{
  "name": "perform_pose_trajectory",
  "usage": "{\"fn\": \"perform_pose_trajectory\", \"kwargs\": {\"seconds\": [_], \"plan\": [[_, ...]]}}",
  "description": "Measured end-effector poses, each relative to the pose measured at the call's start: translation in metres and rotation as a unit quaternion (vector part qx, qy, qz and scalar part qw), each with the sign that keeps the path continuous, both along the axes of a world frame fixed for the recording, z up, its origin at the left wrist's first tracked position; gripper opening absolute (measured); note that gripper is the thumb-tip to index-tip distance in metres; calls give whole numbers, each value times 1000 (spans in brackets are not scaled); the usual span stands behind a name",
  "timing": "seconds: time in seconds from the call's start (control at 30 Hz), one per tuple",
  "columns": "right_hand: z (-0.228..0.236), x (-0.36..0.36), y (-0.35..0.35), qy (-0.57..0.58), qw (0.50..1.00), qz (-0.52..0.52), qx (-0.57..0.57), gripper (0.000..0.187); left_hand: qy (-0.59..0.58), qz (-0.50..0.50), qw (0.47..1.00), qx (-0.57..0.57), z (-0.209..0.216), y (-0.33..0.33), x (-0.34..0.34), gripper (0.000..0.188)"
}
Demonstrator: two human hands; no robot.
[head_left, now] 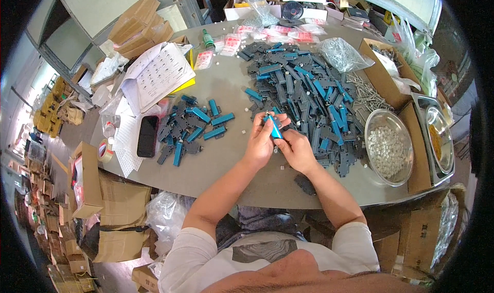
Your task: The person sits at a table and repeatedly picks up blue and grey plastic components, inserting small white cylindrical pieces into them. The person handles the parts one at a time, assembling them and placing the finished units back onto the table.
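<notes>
Cartons are flanking your grey table; your left hand and right hand, fingers curled, are gripping one blue part.

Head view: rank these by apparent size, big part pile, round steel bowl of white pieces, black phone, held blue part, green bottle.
1. Big part pile
2. Round steel bowl
3. Black phone
Unranked, smallest: held blue part and green bottle; they look alike, and the part is partly covered.
</notes>
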State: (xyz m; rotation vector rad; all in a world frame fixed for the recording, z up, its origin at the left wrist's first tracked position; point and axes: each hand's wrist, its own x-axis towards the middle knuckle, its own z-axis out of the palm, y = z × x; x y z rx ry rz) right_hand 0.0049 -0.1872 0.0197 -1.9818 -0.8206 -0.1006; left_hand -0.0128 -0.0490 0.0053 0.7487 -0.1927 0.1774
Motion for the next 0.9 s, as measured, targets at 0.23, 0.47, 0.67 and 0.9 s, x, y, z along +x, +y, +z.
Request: {"fn": "perform_pose_trajectory", "kwargs": {"seconds": [0.23, 0.47, 0.67, 0.9], "plan": [[9, 3, -3, 43, 999, -5, 21, 22, -5, -17, 1000, 21, 5, 10, -2, 24], [14, 3, -17, -80, 985, -22, -152, 36, 107, 483, 611, 618, 5, 122, 13, 34], [6, -6, -12, -160, 965, -51, -201, 40, 272, 415, 417, 761, 8, 126, 6, 53], [-4, 1, -14, -98, 984, -58, -138, 16, -87, 30, 551, 830, 21, 67, -7, 39]]}}
